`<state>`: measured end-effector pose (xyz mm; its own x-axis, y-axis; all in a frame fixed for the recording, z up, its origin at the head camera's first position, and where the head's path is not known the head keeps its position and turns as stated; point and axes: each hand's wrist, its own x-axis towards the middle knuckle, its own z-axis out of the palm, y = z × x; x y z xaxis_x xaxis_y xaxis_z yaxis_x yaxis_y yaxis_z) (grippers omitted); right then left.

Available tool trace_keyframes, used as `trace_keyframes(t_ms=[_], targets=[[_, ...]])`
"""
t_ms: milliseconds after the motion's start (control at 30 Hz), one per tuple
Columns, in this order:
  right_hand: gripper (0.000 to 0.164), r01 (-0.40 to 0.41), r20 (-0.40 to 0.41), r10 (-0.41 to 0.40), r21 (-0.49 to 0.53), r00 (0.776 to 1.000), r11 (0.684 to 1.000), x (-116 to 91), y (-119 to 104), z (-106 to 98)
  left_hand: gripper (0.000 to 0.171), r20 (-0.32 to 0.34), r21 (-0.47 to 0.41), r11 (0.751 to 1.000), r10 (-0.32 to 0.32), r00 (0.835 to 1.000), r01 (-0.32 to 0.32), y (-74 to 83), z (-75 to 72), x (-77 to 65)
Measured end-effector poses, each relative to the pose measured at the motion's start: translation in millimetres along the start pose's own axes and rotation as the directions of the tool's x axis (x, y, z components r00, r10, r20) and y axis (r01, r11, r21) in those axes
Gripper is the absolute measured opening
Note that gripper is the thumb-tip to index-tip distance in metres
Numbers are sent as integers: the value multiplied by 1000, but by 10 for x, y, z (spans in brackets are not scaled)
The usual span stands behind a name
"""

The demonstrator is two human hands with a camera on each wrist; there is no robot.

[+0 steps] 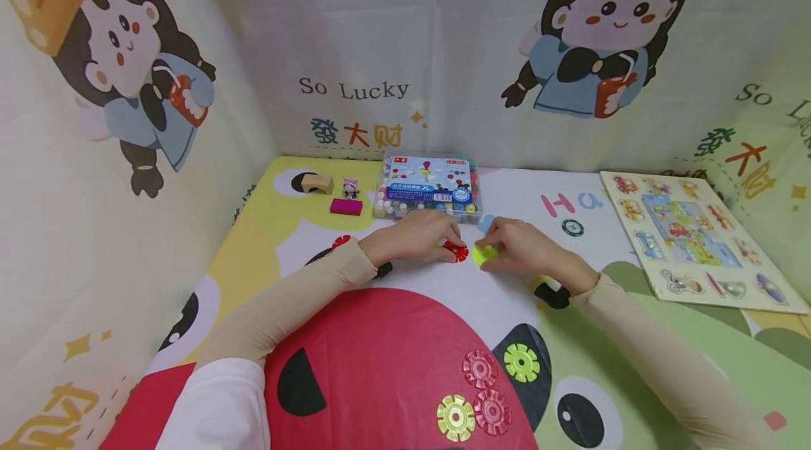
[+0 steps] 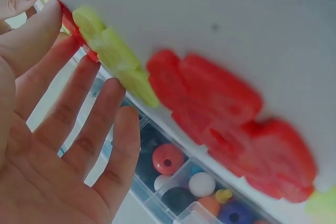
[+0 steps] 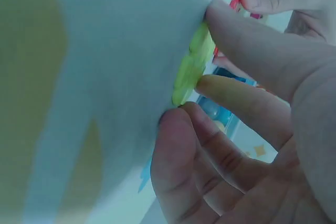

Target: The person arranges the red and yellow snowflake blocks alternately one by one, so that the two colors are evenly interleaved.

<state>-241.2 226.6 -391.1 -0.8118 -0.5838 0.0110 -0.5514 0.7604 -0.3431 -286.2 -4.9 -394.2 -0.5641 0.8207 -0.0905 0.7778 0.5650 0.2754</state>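
In the head view, the left hand point(image 1: 423, 235) pinches a red notched disc point(image 1: 459, 251) between thumb and fingers, and the right hand point(image 1: 516, 246) pinches a yellow-green notched disc point(image 1: 484, 254) just beside it; both are low over the white part of the worktop point(image 1: 443, 274). Whether the two discs touch cannot be told there.

The left wrist view shows what that hand covers from above: a second yellow-green piece point(image 2: 118, 59) beside the gripped red disc, then a red piece point(image 2: 231, 124) nearer the camera, with the left hand's other fingers spread apart. The right wrist view shows the right hand's disc almost edge-on, thumb on one side and fingers on the other.

Just beyond the left hand sits a clear bead box point(image 1: 427, 186), its coloured beads plainer from the left wrist. To its left are a wooden arch block point(image 1: 317, 183), a small figurine point(image 1: 350, 187) and a magenta block point(image 1: 346, 207). The left sleeve point(image 1: 298, 302) partly blocks a red piece point(image 1: 341, 241) behind it. A wooden puzzle board point(image 1: 703, 239) lies far right. Nearer the person, well apart from the hands, are two red discs point(image 1: 479, 369), a yellow disc point(image 1: 455, 417) and a lime disc point(image 1: 522, 363).
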Motion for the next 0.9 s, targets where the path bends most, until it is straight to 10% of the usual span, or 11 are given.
trace_keyframes(t_ms=[333,467,633,900], targets=[[47,-81,-92,80,-13,993,997,-186,-250,95,33,-5,74,997,15,1000,-15,78,-72,134],[38,94,55,-94,10,994,996,-405,-561,164,36,3,73,997,37,999,-37,178,-33,247],[45,237,307,-265,127,914,963,-715,-832,241,41,27,65,995,75,997,-76,290,3,360],[38,244,267,-263,103,927,964,-822,-888,333,35,30,134,989,64,997,-68,378,4,420]])
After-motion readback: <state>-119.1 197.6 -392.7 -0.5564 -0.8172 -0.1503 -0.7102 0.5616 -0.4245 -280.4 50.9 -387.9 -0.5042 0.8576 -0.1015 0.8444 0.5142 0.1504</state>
